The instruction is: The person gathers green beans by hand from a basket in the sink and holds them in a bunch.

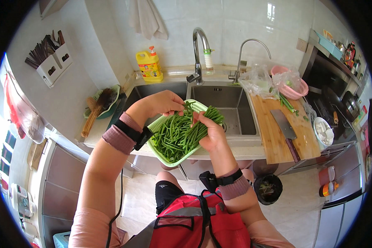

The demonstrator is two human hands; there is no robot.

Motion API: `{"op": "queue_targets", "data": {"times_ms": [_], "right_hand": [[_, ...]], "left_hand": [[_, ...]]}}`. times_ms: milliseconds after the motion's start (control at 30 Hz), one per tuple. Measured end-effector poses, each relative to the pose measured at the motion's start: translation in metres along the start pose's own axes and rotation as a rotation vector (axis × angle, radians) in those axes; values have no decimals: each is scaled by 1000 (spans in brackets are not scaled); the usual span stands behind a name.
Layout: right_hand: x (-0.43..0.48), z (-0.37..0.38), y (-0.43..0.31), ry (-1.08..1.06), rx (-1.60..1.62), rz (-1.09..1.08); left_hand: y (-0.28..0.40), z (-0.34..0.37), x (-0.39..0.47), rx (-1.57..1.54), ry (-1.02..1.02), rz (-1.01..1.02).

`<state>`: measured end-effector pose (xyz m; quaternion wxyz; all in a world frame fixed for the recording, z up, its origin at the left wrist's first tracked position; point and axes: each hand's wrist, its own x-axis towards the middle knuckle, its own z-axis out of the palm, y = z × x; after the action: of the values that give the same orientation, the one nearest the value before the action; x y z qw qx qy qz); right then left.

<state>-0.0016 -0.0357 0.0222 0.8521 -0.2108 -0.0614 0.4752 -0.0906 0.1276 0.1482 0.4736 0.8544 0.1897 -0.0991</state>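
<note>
A pale green plastic colander basket [161,160] full of green beans [173,139] is in front of me, over the sink's front edge. My right hand [213,133] grips a lined-up bundle of green beans [212,116] above the basket's right side. Over the basket's far side, my left hand [164,104] is bent inward, its fingertips pinched together on a bean [189,104] near the bundle. Part of the beans and rim is hidden behind my hands.
The double-basin steel sink [240,108] has a chrome faucet [199,55] behind it. At right, a cleaver [283,124] lies on a wooden cutting board [266,139], by a white bowl [323,131]. A yellow detergent jug [149,66] stands behind the left basin; a bin [268,189] is on the floor.
</note>
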Motion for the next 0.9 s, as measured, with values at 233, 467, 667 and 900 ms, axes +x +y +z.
{"op": "queue_targets", "data": {"times_ms": [233, 467, 667, 900], "right_hand": [[-7, 17, 8, -33, -146, 10], [-9, 20, 16, -29, -163, 19], [-10, 22, 19, 10, -163, 44], [-9, 17, 14, 11, -146, 9]], "left_hand": [[-6, 18, 6, -73, -17, 43], [-25, 25, 20, -507, 16, 37], [-14, 31, 19, -529, 76, 113], [0, 32, 10, -303, 211, 263]]}}
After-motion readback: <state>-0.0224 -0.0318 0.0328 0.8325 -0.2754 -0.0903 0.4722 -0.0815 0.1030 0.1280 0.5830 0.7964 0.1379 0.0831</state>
